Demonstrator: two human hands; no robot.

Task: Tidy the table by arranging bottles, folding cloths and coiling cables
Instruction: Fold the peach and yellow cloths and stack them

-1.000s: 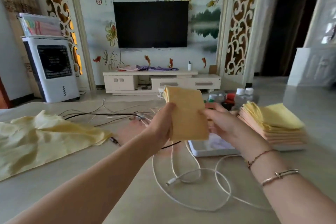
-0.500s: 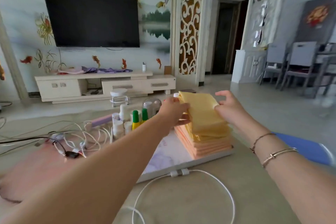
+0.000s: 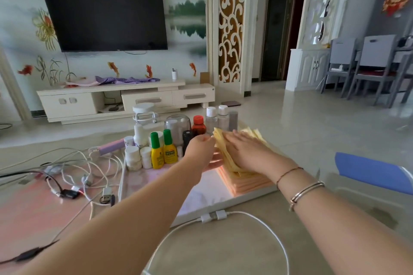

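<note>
Right hand [image 3: 245,149] fingers flat on cloth stack [image 3: 243,176] | left hand [image 3: 201,152] fingers pinch its edge

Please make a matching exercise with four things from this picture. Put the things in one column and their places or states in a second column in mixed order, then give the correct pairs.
Things
1. right hand
2. two yellow bottles with green caps
3. loose white cable
4. tangled white cables

Places or states
A. left of the white tray
B. flat on the stack of yellow cloths
C. upright among the bottles
D. near the tray's front edge

Pairs: 1-B, 2-C, 3-D, 4-A
</note>
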